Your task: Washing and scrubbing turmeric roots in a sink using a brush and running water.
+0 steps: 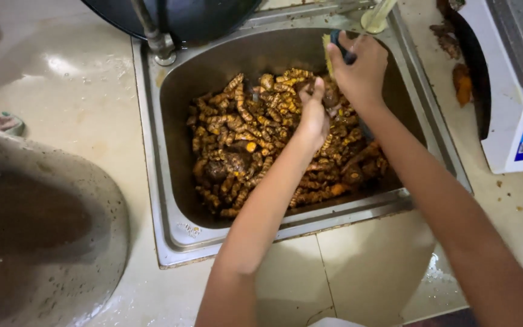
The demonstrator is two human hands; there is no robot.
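Two hands work over a steel sink [152, 151]. Right hand [361, 69] clenches a dark-handled tool [341, 47], possibly a brush; left hand [313, 115] closes around one turmeric root [328, 97]. Heaped turmeric roots [243, 133] fill the basin. A scale [516, 91] stands on the counter beside it.

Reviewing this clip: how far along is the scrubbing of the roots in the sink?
Done: a few orange peeled pieces lie on the counter by the white scale. In hand: the left hand grips one root over the steel sink, while the right hand holds a dark-handled brush to it. Left: nearly everything, since the pile of knobbly brown-yellow turmeric roots looks muddy and unsorted.
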